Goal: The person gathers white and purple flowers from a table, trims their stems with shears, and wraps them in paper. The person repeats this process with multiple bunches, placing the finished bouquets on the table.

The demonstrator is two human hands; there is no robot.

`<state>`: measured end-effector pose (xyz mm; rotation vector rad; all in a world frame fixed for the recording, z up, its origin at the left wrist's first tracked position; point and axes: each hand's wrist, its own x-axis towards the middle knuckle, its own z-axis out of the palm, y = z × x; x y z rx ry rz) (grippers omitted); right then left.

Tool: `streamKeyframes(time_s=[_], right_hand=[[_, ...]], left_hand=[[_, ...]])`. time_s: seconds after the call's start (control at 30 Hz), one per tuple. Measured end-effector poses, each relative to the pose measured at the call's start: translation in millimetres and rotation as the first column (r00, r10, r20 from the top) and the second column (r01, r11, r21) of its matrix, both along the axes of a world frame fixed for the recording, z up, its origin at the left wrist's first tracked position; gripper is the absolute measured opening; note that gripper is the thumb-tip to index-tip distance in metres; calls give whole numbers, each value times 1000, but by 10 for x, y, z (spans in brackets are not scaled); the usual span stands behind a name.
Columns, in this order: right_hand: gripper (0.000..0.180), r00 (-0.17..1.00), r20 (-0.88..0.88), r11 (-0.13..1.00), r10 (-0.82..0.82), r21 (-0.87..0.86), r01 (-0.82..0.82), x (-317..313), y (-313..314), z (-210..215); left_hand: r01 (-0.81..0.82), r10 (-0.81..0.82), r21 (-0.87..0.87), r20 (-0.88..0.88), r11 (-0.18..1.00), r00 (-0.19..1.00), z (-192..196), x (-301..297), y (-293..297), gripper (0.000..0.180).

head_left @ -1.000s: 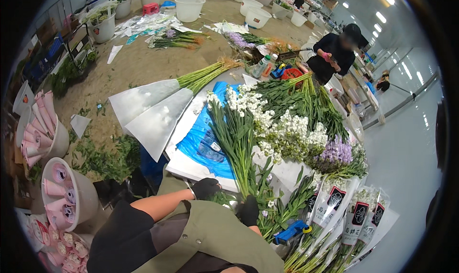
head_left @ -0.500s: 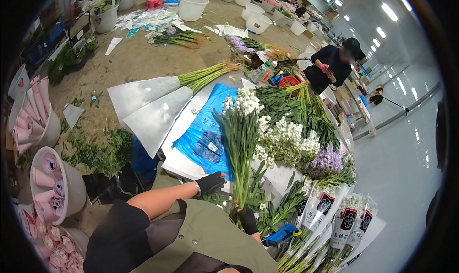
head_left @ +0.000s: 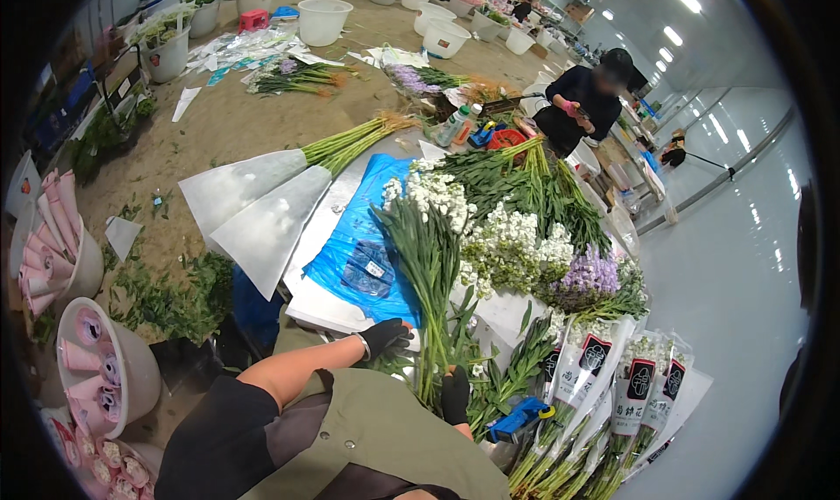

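A bunch of white flowers (head_left: 420, 264) with long leafy stems lies on the table, its cut ends toward me. My left hand (head_left: 385, 338), in a black glove with bare fingertips, reaches to the left side of these stems, fingers stretched out. On their right side is my gloved right hand (head_left: 454, 395), its fingers drawn together; what they hold is hidden. Under the bunch's left side spreads a blue plastic sheet (head_left: 363, 259). More loose white flowers (head_left: 516, 251) and purple flowers (head_left: 591, 271) lie to the right.
Two paper-wrapped bunches (head_left: 271, 224) stick out over the table's left side. Sleeved bouquets (head_left: 582, 360) and a blue tool (head_left: 521, 419) are at the near right. Buckets of pink-wrapped flowers (head_left: 105, 386) stand left. A co-worker (head_left: 586, 102) stands beyond the table.
My view has shifted slightly, moving the far scene left. My right fingertips have moved from against the stems to just right of them. My left hand stays beside the bunch.
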<state>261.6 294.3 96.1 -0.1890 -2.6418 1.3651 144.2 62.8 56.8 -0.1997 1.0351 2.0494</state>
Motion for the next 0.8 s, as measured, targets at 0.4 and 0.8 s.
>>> streamKeyframes(time_s=[0.4, 0.8], right_hand=[[33, 848, 274, 693, 452, -707, -141, 24, -260, 356], [31, 980, 122, 873, 160, 446, -198, -62, -197, -31]], left_hand=[[73, -48, 42, -429, 996, 902, 615, -76, 114, 57], [-246, -76, -614, -449, 750, 890, -93, 71, -251, 30]])
